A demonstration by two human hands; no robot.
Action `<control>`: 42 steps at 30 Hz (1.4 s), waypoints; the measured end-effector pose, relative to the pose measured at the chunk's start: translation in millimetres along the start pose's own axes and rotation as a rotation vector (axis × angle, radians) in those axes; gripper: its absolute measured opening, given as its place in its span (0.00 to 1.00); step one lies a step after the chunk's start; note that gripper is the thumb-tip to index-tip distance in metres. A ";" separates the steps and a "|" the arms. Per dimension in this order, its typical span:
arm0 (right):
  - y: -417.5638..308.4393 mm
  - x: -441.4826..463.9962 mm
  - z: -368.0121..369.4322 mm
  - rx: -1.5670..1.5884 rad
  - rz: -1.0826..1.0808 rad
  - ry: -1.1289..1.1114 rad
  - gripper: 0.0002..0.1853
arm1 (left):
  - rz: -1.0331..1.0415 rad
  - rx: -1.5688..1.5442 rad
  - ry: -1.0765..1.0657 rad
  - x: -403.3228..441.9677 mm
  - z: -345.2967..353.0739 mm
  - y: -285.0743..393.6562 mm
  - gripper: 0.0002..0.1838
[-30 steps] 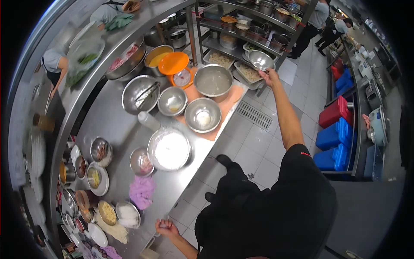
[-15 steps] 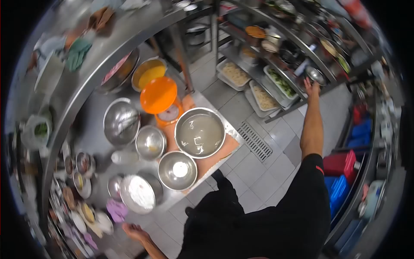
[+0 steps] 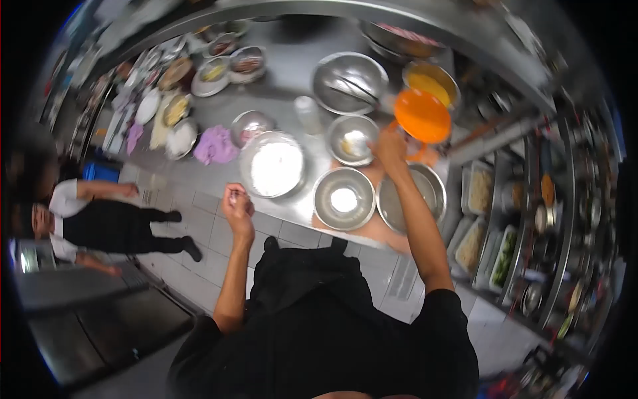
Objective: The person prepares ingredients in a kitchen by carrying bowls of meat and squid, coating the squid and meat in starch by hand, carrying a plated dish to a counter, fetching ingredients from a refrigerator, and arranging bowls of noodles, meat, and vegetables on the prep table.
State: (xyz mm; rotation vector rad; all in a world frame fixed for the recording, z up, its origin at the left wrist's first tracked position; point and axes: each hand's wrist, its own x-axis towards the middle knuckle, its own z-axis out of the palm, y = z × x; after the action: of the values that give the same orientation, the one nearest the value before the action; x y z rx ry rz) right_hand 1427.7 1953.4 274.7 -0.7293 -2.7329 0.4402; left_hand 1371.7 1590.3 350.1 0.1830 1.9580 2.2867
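Observation:
My right hand (image 3: pixel 391 149) reaches over the table between a small steel bowl (image 3: pixel 345 151) and an orange lid or shallow dish (image 3: pixel 423 116). Motion blur smears its fingers, so I cannot tell whether they grip anything. Beneath that forearm stands a steel bowl of cloudy liquid (image 3: pixel 435 193). A shiny steel bowl (image 3: pixel 325 203) sits at the front edge. My left hand (image 3: pixel 236 206) is held closed with curled fingers, just short of a large steel bowl with white contents (image 3: pixel 272 163). What it holds, if anything, is hidden.
A steel bowl with a whisk-like tool (image 3: pixel 325 63) and a bowl of yellow liquid (image 3: pixel 428 86) stand farther back. A purple cloth (image 3: pixel 216 145) lies left. Shelves with food trays (image 3: pixel 478 193) are at right. Another person (image 3: pixel 100 223) stands at left beside a steel counter (image 3: pixel 86 326).
My view has turned left toward the table. My right hand has left a metal bowl on the shelf and come over the table. My left hand has risen and its fingers have curled.

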 end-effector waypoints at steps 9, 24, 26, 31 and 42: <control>-18.1 23.8 -11.1 -0.233 -0.070 0.138 0.12 | -0.049 -0.164 0.312 -13.6 -88.5 -11.8 0.02; -186.1 -41.3 -49.8 0.220 0.219 0.614 0.08 | 0.456 0.232 -0.180 133.8 -183.8 54.6 0.07; -246.3 -46.2 -32.7 0.363 0.184 0.528 0.09 | 0.540 0.265 -0.339 154.8 -176.2 72.9 0.09; -406.5 -48.5 52.9 1.167 0.197 -0.121 0.16 | 0.568 0.691 -0.634 198.5 -191.9 102.4 0.15; -616.8 73.5 259.9 1.330 0.195 -0.740 0.09 | 0.332 0.972 0.103 371.1 -460.5 72.6 0.28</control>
State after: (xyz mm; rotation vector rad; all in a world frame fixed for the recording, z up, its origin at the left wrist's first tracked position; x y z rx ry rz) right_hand 1010.0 1425.3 271.5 -0.4320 -2.0284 2.5638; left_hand 925.4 1195.6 355.2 0.5046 3.1085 1.2648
